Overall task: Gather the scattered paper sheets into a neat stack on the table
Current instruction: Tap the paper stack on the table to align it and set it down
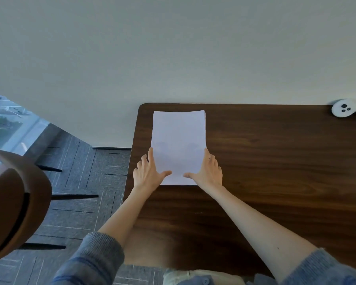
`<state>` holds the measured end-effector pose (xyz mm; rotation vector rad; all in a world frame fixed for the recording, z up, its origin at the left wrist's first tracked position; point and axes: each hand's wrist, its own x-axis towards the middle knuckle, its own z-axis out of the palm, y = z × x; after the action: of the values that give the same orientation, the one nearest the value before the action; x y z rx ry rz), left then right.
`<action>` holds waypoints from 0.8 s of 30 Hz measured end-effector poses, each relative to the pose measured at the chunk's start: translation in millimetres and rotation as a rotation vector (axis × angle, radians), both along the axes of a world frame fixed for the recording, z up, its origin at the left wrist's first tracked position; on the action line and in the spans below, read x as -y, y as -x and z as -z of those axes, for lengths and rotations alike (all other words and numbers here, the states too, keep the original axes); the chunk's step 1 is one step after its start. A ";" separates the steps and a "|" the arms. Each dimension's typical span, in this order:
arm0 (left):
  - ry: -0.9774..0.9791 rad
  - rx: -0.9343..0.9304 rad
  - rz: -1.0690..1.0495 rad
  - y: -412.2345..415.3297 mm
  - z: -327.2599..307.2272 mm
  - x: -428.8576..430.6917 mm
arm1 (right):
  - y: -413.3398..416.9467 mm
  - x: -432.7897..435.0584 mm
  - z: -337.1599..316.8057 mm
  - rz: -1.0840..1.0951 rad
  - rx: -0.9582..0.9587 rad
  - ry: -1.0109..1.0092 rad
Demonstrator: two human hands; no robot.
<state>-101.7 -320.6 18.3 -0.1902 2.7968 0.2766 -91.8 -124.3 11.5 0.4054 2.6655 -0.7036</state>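
As both hands bracket its near end: paper stack (pixel 178 145), lying flat on the table (pixel 275 161).
The stack sits between the two hands, its long axis running straight away from the fingertips; its near short edge is just behind the thumbs. The left hand (pixel 147 172) flanks the left long edge and the right hand (pixel 209 171) the right, neither nearer than the other. The fingers (pixel 151 155) of each hand are extended and loose, touching the side edges, clasping nothing. The thumbs rest on the top sheet, tips facing. Beyond the right fingertips, the far corner shows sheet edges slightly stepped, so the likely next move is an inward press across the short axis.
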 end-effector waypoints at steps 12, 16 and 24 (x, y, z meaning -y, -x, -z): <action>-0.378 -0.081 -0.252 104.7 17.1 -13.1 | 88.8 -16.4 10.2 0.269 -0.040 0.305; -0.559 -0.098 -0.389 145.1 23.5 -15.0 | 123.5 -21.0 15.0 0.312 -0.032 0.419; -0.609 -0.125 -0.527 171.9 32.8 -27.8 | 143.0 -16.2 23.2 0.370 -0.090 0.503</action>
<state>-273.6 -292.9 -14.5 -0.7716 2.5780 1.2669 -234.8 -108.0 -11.7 0.7395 2.3878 -1.4860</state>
